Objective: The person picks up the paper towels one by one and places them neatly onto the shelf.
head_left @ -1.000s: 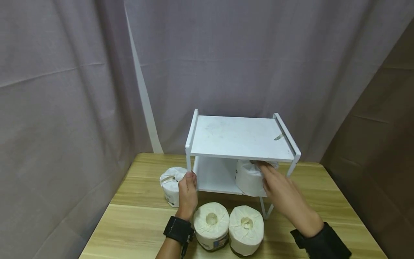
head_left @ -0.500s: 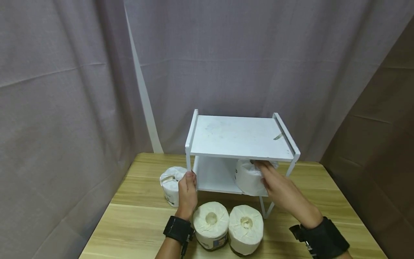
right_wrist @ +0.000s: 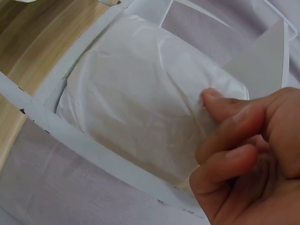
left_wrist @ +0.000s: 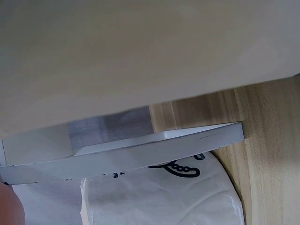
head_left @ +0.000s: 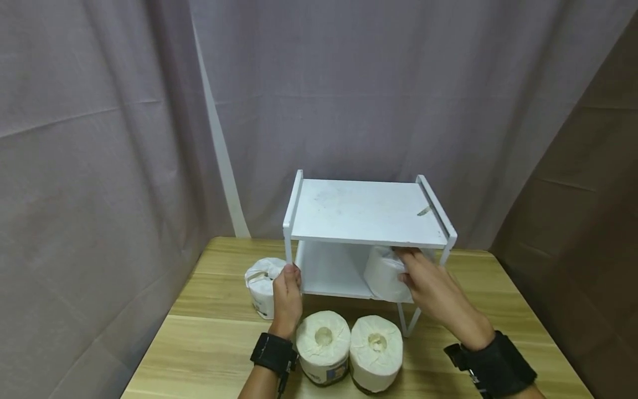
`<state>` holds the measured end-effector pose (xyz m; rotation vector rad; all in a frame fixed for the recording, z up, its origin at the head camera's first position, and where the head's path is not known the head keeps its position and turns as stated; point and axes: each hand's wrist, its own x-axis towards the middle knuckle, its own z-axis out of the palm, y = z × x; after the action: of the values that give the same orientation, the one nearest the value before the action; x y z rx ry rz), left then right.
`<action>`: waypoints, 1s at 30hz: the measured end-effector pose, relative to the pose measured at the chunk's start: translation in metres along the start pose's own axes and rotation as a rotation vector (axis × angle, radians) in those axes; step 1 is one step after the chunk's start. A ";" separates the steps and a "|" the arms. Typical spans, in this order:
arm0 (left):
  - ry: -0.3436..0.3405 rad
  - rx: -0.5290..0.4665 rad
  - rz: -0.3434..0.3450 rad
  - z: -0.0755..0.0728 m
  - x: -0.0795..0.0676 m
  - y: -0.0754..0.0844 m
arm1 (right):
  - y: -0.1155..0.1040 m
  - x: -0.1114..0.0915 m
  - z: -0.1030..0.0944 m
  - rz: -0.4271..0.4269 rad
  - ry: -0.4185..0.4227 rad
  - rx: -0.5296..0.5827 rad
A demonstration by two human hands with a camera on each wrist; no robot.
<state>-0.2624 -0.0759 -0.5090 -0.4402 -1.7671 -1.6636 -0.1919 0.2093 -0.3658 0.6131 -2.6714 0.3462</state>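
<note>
The wrapped roll (head_left: 385,280) sits at the right end of the low shelf (head_left: 329,271) in the white rack (head_left: 369,210). The right hand (head_left: 438,291) grips this roll with bent fingers. The left hand (head_left: 287,296) holds the rack's near left leg (head_left: 288,249). Another roll (head_left: 260,291) is just left of it. Two more, a left-hand roll (head_left: 323,349) and a right-hand roll (head_left: 376,354), stand nearer on the table (head_left: 209,343).

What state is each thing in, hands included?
White rectangular two-tier rack: upright
White cylindrical paper inner roll: on lower tier
White cylindrical paper left roll: upright, crumpled on top
Two cream cylindrical paper front rolls: upright, side by side
Left hand: gripping rack
Right hand: holding inner roll
</note>
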 end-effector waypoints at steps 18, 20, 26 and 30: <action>-0.011 0.003 -0.034 -0.002 -0.001 -0.001 | -0.020 0.017 0.017 0.148 0.121 -0.056; -0.009 0.005 -0.036 -0.003 -0.002 -0.001 | -0.020 0.019 0.019 0.163 0.118 -0.052; -0.010 -0.006 -0.034 -0.003 -0.002 0.000 | -0.020 0.021 0.024 0.159 0.133 -0.055; -0.019 -0.019 -0.033 -0.001 -0.001 0.000 | -0.018 0.021 0.024 0.140 0.127 -0.055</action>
<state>-0.2618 -0.0770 -0.5096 -0.4390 -1.7823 -1.7063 -0.2082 0.1780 -0.3762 0.3760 -2.5979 0.3363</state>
